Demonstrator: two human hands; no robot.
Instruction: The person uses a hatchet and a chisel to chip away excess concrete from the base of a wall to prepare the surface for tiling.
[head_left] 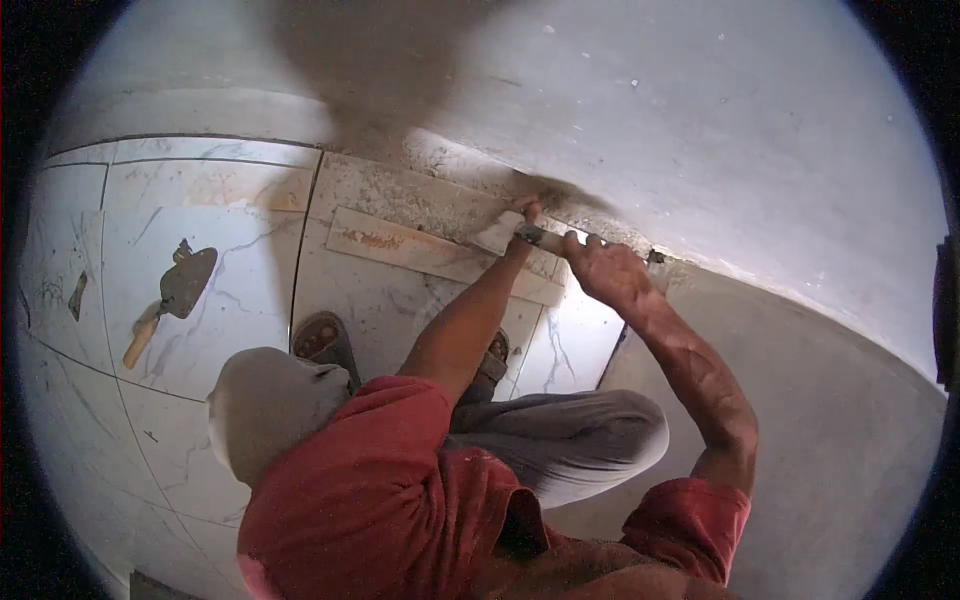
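Note:
My right hand (605,265) is wrapped round a narrow handled tool (540,238) with a dull metal end, at the foot of the wall. My left hand (530,210) is just beyond that end, fingers curled and partly hidden behind it; what it holds I cannot make out. A whitish piece (497,234) lies beside that hand, above a long narrow tile strip (390,240) smeared with orange-brown dust. Under and behind the strip is rough, mortar-speckled edging along the wall.
A pointed trowel (188,280) with a wooden handle lies on marble-look floor tiles (235,310) at left. My sandalled feet (325,340) are below the strip. The pale plastered wall (720,120) runs across the top; grey bare floor (780,380) lies to the right.

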